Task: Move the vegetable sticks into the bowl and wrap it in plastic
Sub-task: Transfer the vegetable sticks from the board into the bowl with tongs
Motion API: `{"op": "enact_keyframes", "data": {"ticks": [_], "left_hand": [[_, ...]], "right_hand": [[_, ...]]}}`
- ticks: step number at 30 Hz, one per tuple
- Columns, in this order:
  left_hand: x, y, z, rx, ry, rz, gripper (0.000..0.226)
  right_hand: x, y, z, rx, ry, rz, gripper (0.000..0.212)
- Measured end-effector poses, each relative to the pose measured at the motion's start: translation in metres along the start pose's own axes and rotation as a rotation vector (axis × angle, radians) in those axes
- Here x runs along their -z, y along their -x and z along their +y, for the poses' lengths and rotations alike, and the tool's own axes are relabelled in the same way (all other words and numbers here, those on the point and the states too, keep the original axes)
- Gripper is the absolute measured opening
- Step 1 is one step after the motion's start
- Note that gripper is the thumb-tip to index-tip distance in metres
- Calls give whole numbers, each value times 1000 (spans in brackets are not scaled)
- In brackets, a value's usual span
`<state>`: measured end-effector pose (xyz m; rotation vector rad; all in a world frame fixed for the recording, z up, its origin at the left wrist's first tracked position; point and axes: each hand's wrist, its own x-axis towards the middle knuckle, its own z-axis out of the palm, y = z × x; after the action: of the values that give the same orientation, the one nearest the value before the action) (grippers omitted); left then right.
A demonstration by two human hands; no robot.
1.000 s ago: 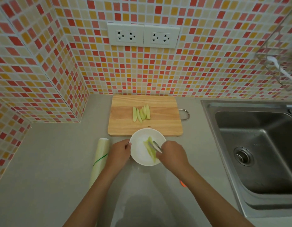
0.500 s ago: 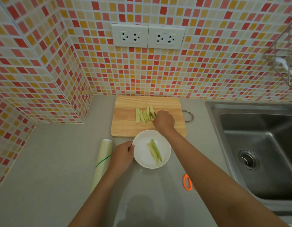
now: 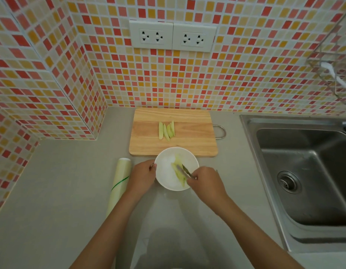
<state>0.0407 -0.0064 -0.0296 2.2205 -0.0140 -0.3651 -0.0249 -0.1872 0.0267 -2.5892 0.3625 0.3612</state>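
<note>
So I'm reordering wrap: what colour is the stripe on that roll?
Green: a thin line across the pale roll, seen in the head view.

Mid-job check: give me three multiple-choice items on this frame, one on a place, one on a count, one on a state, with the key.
1. Where does the plastic wrap roll lie?
A. left of the bowl
B. in the sink
C. on the cutting board

2. How many vegetable sticks remain on the cutting board?
A. none
B. four
C. nine

3. What is the right hand doing?
A. resting empty on the counter
B. holding tongs over the bowl
C. gripping the wrap roll

Key: 1 A, the roll lies beside the left hand; 2 B, four sticks lie side by side; 3 B, the tong tips reach among the sticks in the bowl.
</note>
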Motion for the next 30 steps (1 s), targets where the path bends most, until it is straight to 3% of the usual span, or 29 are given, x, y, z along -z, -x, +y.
{"op": "enact_keyframes", "data": {"ticks": [4,10,17,26,30], "left_hand": [[1,1,2,4,2,-10,29],[1,1,2,5,-4,0,30],[2,1,2,-3,-6,-3,29],[1,2,3,4,-25,-18,28],[2,1,3,-9,-10,-24,29]], "right_hand": [[-4,-2,-5,-28,174,-25,21],[22,-67,-31,3,38,200,38],[7,-137,-51,-60,80,120,30],[-3,-140,-61,-23,218,123,15],[1,-138,-60,-25,145,124,18]]}}
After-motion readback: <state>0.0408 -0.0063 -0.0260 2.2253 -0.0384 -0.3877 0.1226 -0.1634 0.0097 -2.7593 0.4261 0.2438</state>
